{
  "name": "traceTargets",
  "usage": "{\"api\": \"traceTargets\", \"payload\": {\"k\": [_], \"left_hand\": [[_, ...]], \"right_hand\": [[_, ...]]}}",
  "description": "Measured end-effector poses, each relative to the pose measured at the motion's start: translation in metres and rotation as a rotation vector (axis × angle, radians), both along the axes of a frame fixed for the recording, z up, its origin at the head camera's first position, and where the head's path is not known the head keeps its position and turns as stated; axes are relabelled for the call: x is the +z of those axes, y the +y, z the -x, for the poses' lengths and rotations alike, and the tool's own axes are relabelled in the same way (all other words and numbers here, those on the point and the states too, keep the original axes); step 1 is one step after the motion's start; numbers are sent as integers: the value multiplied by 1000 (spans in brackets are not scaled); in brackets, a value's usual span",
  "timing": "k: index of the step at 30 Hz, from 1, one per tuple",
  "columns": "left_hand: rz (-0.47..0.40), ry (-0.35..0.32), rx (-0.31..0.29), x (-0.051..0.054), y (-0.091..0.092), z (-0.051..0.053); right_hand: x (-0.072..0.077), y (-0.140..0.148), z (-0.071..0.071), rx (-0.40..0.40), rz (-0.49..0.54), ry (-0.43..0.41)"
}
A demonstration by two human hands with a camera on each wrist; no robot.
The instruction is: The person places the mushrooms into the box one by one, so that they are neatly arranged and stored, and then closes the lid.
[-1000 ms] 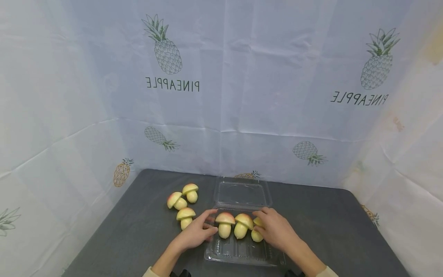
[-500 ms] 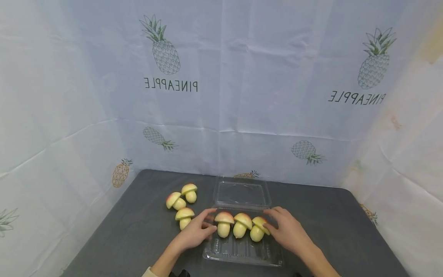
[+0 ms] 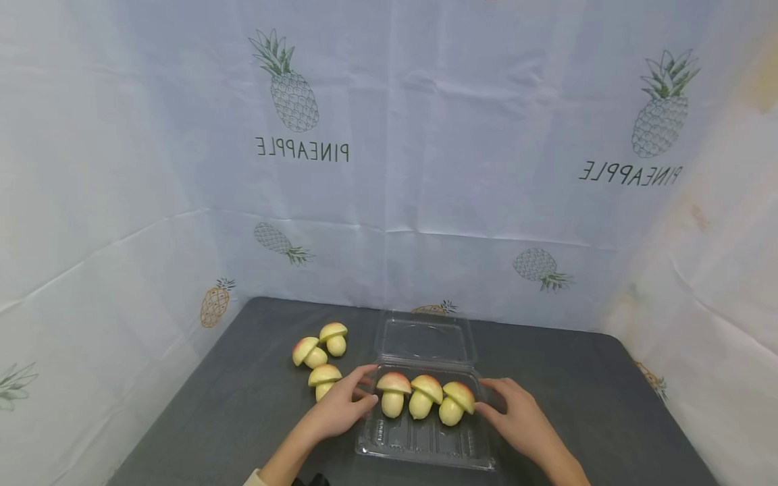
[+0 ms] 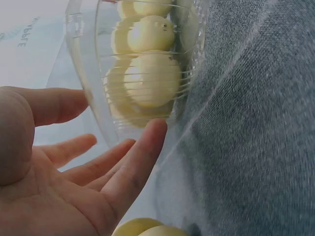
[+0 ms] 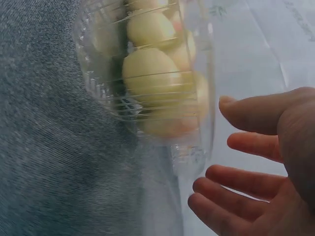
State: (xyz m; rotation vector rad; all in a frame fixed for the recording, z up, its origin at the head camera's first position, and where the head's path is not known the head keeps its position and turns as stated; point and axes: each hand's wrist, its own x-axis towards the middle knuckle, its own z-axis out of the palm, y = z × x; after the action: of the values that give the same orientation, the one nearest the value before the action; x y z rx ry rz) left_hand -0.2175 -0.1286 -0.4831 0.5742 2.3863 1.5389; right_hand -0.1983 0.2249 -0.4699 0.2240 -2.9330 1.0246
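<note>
In the head view three mushroom-shaped pieces with red-tinged caps, the left one (image 3: 393,393), the middle one (image 3: 425,396) and the right one (image 3: 456,403), stand in a row in the clear plastic box (image 3: 425,453). My left hand (image 3: 338,407) is at the box's left side, fingers spread; in the left wrist view its thumb and a fingertip meet or nearly meet the box wall. My right hand (image 3: 521,420) is off the right side, fingers relaxed and holding nothing; the right wrist view shows a gap between this hand (image 5: 261,182) and the box (image 5: 209,98).
Several more mushroom-shaped pieces (image 3: 333,339) lie on the dark table (image 3: 243,405) left of the box, one partly behind my left hand. The box's clear lid (image 3: 423,339) lies folded open at the back. Pineapple-print cloth (image 3: 389,169) hangs around the table.
My right hand has let go of the right mushroom-shaped piece and moved right, out past the box's side. My left hand has stayed almost still.
</note>
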Motion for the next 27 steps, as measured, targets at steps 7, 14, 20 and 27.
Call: {"api": "traceTargets", "payload": {"k": [7,14,20,27], "left_hand": [[190,140,74,6,-4,-4],[256,260,132,12,-7,-7],[247,343,207,17,-14,-9],[234,452,285,20,-25,-9]], "right_hand": [[-17,3,0,-45,201,-73],[-24,8,3,5,294,-114],[-28,16,6,88,361,-139],[-28,20,6,151,429,-176]]}}
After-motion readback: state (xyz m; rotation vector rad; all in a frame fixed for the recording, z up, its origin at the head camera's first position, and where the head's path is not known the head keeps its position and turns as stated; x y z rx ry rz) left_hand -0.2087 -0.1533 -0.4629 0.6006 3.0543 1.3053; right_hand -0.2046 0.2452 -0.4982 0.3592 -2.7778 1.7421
